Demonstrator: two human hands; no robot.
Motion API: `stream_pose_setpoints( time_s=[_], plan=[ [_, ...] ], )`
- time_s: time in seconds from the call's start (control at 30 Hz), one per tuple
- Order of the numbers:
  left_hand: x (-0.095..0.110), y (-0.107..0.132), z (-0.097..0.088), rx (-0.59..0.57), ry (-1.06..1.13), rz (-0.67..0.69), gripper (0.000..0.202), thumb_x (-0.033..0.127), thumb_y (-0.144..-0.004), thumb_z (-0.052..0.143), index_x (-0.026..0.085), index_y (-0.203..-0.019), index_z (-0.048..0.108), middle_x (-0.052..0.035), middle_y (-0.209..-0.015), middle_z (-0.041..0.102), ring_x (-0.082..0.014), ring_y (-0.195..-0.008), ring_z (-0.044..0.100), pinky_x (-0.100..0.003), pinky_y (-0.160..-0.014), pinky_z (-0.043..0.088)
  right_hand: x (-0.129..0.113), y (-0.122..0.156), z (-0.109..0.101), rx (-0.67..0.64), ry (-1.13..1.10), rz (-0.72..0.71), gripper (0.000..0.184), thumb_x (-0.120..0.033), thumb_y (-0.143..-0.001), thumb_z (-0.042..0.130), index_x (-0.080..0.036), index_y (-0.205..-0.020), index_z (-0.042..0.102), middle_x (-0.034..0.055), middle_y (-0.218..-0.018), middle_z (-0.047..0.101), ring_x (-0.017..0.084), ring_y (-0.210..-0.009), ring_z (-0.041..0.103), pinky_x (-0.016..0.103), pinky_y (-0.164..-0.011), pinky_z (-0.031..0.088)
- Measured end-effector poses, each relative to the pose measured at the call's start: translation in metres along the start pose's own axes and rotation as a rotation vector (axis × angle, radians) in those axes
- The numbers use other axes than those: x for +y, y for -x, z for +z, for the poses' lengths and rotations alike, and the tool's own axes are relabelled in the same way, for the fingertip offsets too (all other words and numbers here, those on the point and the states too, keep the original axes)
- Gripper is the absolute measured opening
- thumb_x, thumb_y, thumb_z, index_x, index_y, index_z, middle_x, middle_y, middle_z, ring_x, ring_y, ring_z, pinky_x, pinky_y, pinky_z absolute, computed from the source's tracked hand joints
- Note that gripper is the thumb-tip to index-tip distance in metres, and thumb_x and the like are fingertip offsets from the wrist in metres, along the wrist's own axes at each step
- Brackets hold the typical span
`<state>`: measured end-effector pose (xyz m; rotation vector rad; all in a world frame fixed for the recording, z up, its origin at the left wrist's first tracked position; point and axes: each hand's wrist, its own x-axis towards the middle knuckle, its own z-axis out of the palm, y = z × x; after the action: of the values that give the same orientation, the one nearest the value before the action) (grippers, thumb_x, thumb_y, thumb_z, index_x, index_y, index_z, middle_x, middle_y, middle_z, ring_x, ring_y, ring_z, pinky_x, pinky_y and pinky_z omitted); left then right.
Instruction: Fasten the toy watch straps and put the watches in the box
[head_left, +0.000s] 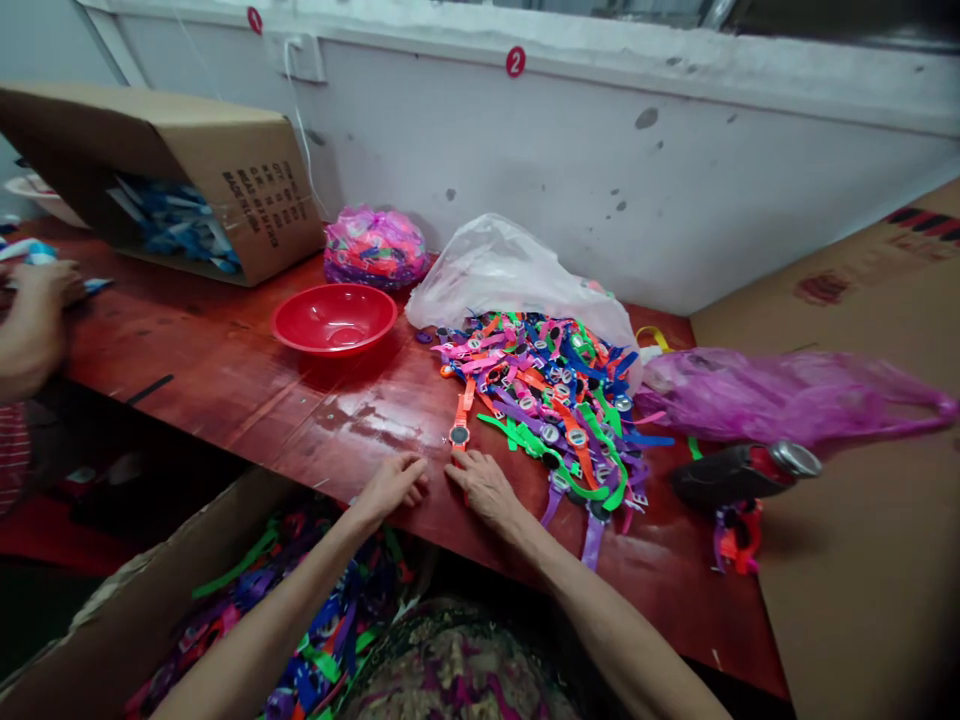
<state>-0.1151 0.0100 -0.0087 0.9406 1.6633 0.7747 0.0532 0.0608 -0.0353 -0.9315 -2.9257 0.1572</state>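
An orange wristwatch (459,436) with a dark round face lies stretched out on the red-brown table. My right hand (484,485) has its fingertips on the watch's near strap, partly covering it. Just to the left, my left hand (394,482) hovers close to the table edge with loosely bent fingers, and nothing shows in them. Beyond my right hand spreads a pile of colourful wristwatches (551,385), in green, purple, orange, pink and blue, spilling from a clear plastic bag (517,262).
A red bowl (334,320) stands left of the pile, before a filled pink bag (375,248). An open carton (255,195) holds blue-and-white pieces. Below the edge, another carton (112,610) contains watches. Right are a purple bag (780,395) and dark bottle (727,475). Another person's hand (37,310) works at left.
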Motion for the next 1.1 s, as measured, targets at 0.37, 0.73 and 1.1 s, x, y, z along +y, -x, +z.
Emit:
stream_pose_setpoints(
  time_s=[0.37,0.73,1.1],
  plan=[
    [-0.007,0.013,0.024,-0.032,0.183,-0.057,0.035,0.049,-0.070,0.050,0.015,-0.075,0.046,0.0027,-0.057,0.054,-0.0063,-0.042,0.051,-0.015,-0.040,0.037,-0.039,0.095,0.001,-0.043,-0.089,-0.158,0.040,-0.017,-0.083,0.043,-0.012,-0.123,0.042,0.0124,-0.128,0.044,0.026,-0.111,0.038,0.037,-0.085,0.036],
    [-0.008,0.006,0.059,-0.124,-0.036,0.068,0.039,0.051,-0.075,0.043,0.013,-0.070,0.051,0.0045,-0.052,0.049,-0.0043,-0.040,0.040,-0.017,-0.042,0.029,-0.050,0.083,0.007,0.456,-0.540,-0.100,0.030,-0.011,-0.086,0.037,-0.016,-0.108,0.057,0.0080,-0.094,0.063,0.018,-0.090,0.050,0.031,-0.077,0.038],
    [0.016,0.021,0.084,-0.321,0.649,-0.236,0.032,0.026,-0.063,0.067,0.014,-0.087,0.050,-0.0001,-0.069,0.060,-0.0088,-0.046,0.053,-0.020,-0.045,0.039,-0.070,0.108,-0.008,0.271,-1.567,0.415,0.014,-0.017,-0.071,0.060,-0.018,-0.081,0.069,0.0009,-0.075,0.060,0.011,-0.068,0.053,0.023,-0.066,0.040]
  ],
)
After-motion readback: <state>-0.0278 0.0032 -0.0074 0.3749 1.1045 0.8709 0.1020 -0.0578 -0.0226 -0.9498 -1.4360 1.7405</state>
